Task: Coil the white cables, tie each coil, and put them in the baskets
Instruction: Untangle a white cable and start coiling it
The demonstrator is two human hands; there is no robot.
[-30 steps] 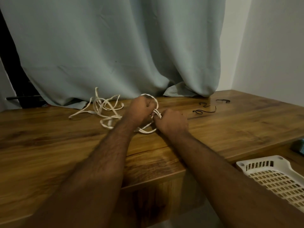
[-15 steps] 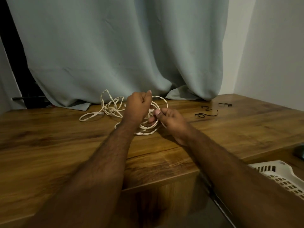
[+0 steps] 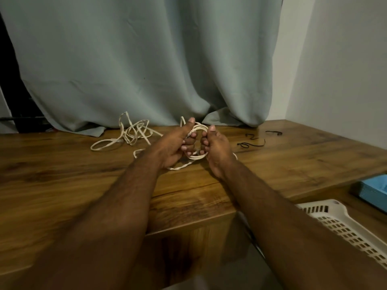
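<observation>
A small coil of white cable point(image 3: 200, 129) is held upright just above the wooden table point(image 3: 293, 162), between both hands. My left hand point(image 3: 174, 146) grips the coil's left side, thumb up on its top. My right hand point(image 3: 215, 148) grips the right side, thumb also raised. The cable's loose remainder point(image 3: 130, 135) lies tangled on the table to the left, by the curtain. A white perforated basket point(image 3: 343, 225) sits low at the right, below the table edge.
Several thin black ties point(image 3: 251, 144) lie on the table right of my hands. A grey curtain point(image 3: 146, 65) hangs onto the table's back edge. A blue box-like object point(image 3: 374, 190) rests on a lower surface at far right.
Both hands have turned palms inward and lifted the coil upright, thumbs now on top. The loose tail has been drawn further in. The camera view has shifted down.
</observation>
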